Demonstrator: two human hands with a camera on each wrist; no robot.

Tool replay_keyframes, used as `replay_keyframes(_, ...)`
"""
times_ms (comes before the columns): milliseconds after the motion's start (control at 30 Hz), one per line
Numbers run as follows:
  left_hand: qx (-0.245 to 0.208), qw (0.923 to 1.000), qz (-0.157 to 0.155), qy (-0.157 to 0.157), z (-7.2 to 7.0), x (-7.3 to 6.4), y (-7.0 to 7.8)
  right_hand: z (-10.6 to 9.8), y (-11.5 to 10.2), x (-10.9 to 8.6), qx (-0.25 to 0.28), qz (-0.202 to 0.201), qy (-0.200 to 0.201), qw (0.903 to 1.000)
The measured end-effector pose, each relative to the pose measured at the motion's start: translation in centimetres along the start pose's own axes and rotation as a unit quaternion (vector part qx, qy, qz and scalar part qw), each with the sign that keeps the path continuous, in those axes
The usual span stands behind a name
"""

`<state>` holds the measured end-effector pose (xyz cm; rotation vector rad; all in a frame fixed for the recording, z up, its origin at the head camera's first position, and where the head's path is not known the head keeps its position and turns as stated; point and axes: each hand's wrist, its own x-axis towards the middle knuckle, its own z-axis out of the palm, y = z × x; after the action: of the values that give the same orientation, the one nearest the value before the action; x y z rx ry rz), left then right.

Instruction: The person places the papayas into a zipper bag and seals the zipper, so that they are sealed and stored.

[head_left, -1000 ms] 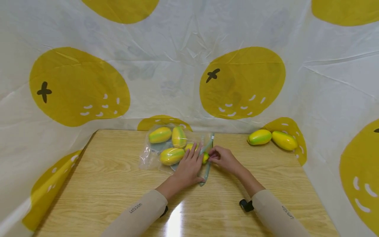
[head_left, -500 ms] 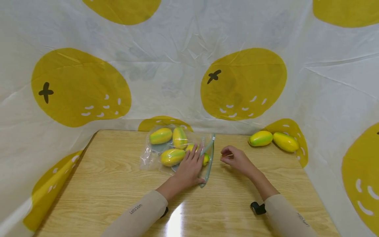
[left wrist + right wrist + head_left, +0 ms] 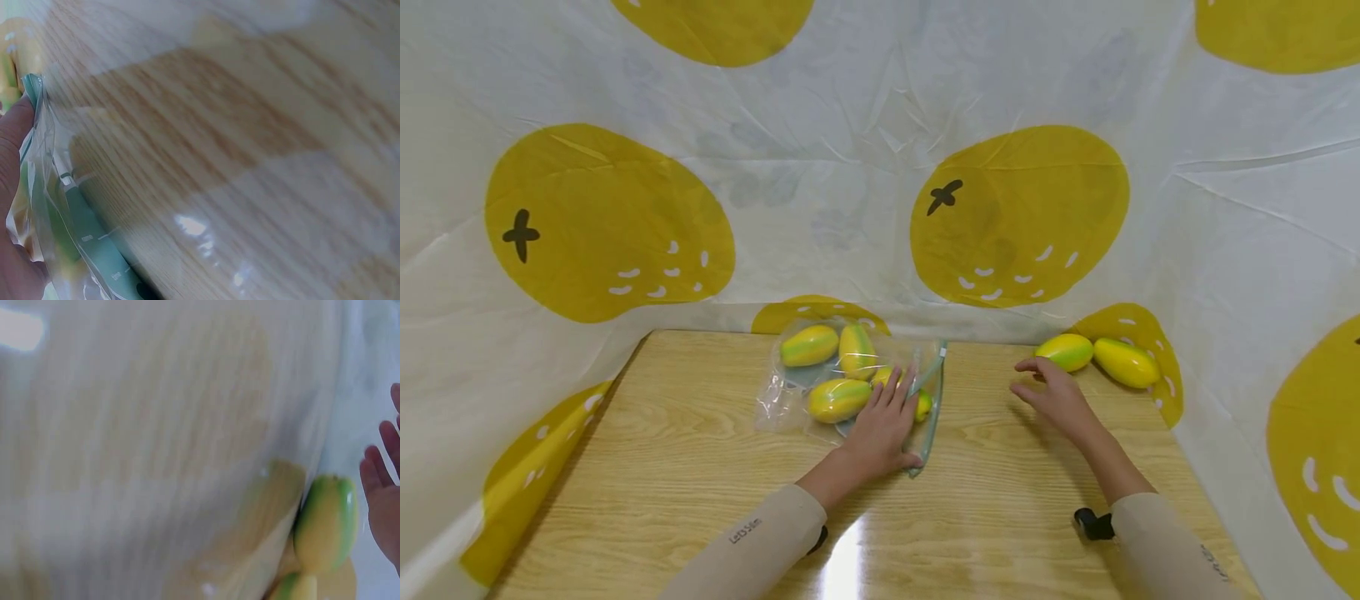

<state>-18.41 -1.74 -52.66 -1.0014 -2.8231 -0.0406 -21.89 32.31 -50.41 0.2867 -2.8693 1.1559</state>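
A clear zip bag [image 3: 775, 406] lies on the table with several yellow-and-green papayas [image 3: 839, 401] inside, its green-edged mouth facing right. My left hand [image 3: 880, 427] rests on the bag near that mouth, fingers spread and straight, partly covering two fruits. In the left wrist view the green strip [image 3: 94, 231] of the bag shows beside the hand [image 3: 14, 156]. Holding nothing, my right hand [image 3: 1058, 398] has its fingers apart just in front of a loose papaya [image 3: 1067, 352]. The right wrist view shows this hand [image 3: 382, 500] beside a papaya [image 3: 325, 525].
A second loose papaya [image 3: 1126, 362] sits at the table's back right corner, against the cloth. White cloth with yellow fruit prints [image 3: 820, 225] hangs behind the wooden table [image 3: 700, 467] and along both sides.
My right hand has left the fruit at the bag's mouth and moved right to the loose papayas, its fingers parting. My left hand has stayed on the bag.
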Motion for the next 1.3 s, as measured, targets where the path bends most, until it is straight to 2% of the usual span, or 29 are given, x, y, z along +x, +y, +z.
replay_keyframes(133,-0.006,1.0,0.005,0.006,0.0,0.0,0.0,-2.4,1.4,0.5,-0.035,-0.017,0.037,0.9986)
replay_keyframes(300,-0.006,0.9998,0.01,0.016,0.1,0.1,0.1,-5.0,2.9,1.4,-0.093,-0.049,0.075,0.9916)
replay_keyframes(400,-0.006,0.9998,0.011,0.013,0.1,0.1,0.2,-6.3,3.4,1.9,-0.113,-0.047,0.061,0.9906)
replay_keyframes(533,-0.008,0.9999,0.01,0.009,0.0,0.1,0.2,-7.2,4.0,2.5,-0.131,-0.031,0.011,0.9908)
replay_keyframes(667,-0.005,0.9999,0.01,0.01,0.2,0.1,0.2,-7.5,4.4,3.0,-0.142,-0.017,-0.02,0.9895)
replay_keyframes(1000,-0.016,0.9998,0.007,0.014,-0.3,-0.1,0.2,-7.2,5.4,3.9,-0.141,0.007,-0.055,0.9884)
replay_keyframes(1300,-0.008,0.9999,0.005,0.009,-0.5,-0.2,0.0,-6.4,5.8,3.9,-0.171,-0.016,-0.027,0.9848)
